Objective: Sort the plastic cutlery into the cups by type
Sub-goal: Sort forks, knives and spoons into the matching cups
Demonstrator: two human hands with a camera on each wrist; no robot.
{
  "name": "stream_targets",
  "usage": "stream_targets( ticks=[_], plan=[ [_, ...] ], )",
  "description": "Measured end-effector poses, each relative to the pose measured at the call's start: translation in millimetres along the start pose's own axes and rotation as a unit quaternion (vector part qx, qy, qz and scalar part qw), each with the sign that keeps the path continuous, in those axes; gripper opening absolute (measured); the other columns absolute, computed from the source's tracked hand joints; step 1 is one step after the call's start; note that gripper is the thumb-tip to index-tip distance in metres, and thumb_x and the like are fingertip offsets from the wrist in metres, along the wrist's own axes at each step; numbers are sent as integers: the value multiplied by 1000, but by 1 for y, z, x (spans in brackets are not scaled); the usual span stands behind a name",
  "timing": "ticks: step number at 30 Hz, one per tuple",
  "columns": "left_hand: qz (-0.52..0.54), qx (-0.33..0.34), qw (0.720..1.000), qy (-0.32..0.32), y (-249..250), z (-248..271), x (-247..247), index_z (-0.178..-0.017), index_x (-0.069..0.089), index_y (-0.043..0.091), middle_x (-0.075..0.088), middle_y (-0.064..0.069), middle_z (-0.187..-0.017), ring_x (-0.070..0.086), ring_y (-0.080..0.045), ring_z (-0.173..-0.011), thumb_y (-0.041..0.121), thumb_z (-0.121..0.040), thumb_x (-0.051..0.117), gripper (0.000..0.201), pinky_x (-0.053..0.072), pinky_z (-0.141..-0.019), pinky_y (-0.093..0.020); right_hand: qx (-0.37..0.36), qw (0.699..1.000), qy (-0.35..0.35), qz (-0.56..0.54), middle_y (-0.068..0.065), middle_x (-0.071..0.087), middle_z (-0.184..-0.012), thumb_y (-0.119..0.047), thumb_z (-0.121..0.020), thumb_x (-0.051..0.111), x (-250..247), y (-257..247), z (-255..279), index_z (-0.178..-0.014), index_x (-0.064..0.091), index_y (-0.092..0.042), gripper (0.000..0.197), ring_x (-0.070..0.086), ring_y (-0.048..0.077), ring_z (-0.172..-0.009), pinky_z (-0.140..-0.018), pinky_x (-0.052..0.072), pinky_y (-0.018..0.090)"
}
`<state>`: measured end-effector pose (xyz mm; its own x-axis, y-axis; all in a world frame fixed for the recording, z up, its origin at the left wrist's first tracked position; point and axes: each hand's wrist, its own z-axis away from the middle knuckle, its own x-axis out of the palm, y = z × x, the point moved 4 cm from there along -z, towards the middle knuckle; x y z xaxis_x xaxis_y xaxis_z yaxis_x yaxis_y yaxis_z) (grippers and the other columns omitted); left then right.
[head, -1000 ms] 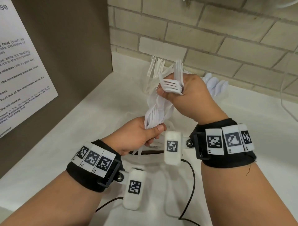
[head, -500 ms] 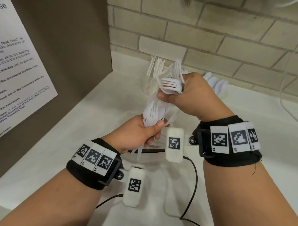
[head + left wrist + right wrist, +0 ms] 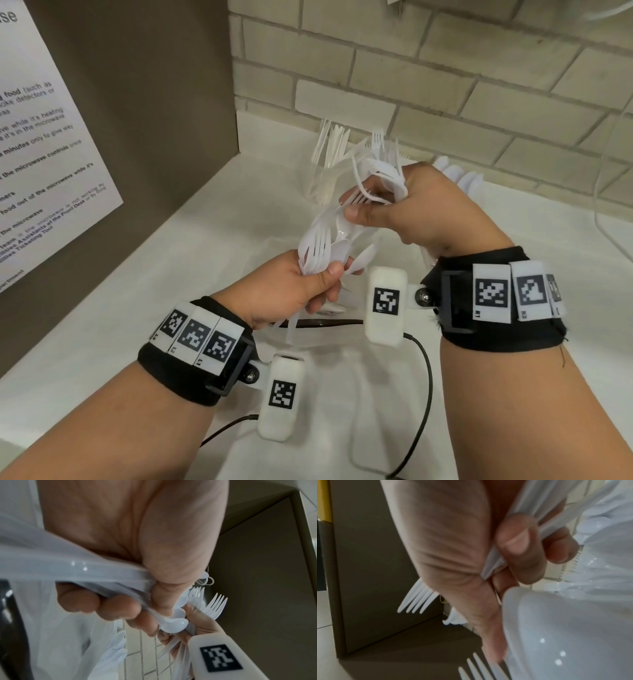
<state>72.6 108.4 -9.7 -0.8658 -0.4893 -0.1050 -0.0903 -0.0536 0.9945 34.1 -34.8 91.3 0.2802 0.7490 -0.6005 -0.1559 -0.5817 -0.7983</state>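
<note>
Both hands are clamped on white plastic cutlery above the worktop (image 3: 178,260). My left hand (image 3: 291,287) grips a mixed bundle (image 3: 322,246) of forks and spoons by the handles, heads pointing up. My right hand (image 3: 411,205), just above it, holds a sorted bunch of forks (image 3: 380,178) in the palm while thumb and forefinger pinch at the top of the mixed bundle. Behind the hands stands a clear cup (image 3: 325,174) of knives; spoon bowls (image 3: 459,174) show past my right hand, their cup hidden.

Handling, as I judge it: each piece is very light, glossy and slippery, and flexes before it snaps. Tines interlock, so take one piece at the neck or handle and draw it out along its length, keeping the left grip firm
</note>
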Motion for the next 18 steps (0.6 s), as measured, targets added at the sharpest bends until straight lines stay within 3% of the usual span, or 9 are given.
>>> stream_targets(
  ticks=[3,6,8,11,15,16,18],
  plan=[
    [-23,-18,1000,-1,-5,0,-1,-71,67,23,62,-24,-76,54,-20,-60,58,-86,49,43,49,-73,-43,-4,998,63,-11,-1,68,-70,-23,-84,72,-1,5,-3,-90,72,-6,17,52,-3,-47,-42,33,7],
    [26,-34,999,10,-10,-2,-1,-69,60,15,58,-6,-66,45,-16,-52,46,-87,51,37,42,-55,-32,-28,990,124,-54,1,74,-78,-25,-93,59,-5,1,-5,-96,65,-7,19,58,-1,-57,-52,38,14],
    [47,-43,998,6,-11,-3,1,-67,57,16,54,1,-62,39,-15,-50,42,-87,51,33,35,-52,-28,-48,983,138,-107,2,75,-79,-21,-96,54,-6,-4,-5,-100,61,-7,16,61,0,-61,-56,39,15],
    [51,-41,998,9,-11,-3,3,-68,56,15,51,0,-63,37,-16,-52,39,-92,50,34,33,-53,-30,-45,992,86,-79,0,74,-77,-17,-92,61,-1,-6,-4,-96,65,-9,9,61,-2,-65,-52,38,11],
    [32,-45,998,9,-10,-2,4,-72,54,11,49,-5,-66,36,-16,-53,35,-97,48,35,31,-53,-30,-10,1000,12,-17,-2,74,-78,-21,-88,67,2,-1,-1,-86,71,-13,10,57,-7,-53,-48,37,6],
    [32,-47,998,14,-11,-2,4,-72,54,11,48,-6,-67,36,-16,-53,36,-96,48,35,31,-54,-31,-18,999,22,-29,-2,73,-77,-19,-89,66,1,-3,0,-86,70,-12,9,56,-7,-50,-49,37,5],
    [47,-54,997,27,-11,-2,3,-72,54,12,48,-7,-68,35,-15,-52,38,-94,51,34,30,-54,-31,-38,988,110,-100,-2,71,-74,-16,-93,60,-7,-5,1,-92,68,-9,10,54,-6,-48,-53,39,11]
  ],
)
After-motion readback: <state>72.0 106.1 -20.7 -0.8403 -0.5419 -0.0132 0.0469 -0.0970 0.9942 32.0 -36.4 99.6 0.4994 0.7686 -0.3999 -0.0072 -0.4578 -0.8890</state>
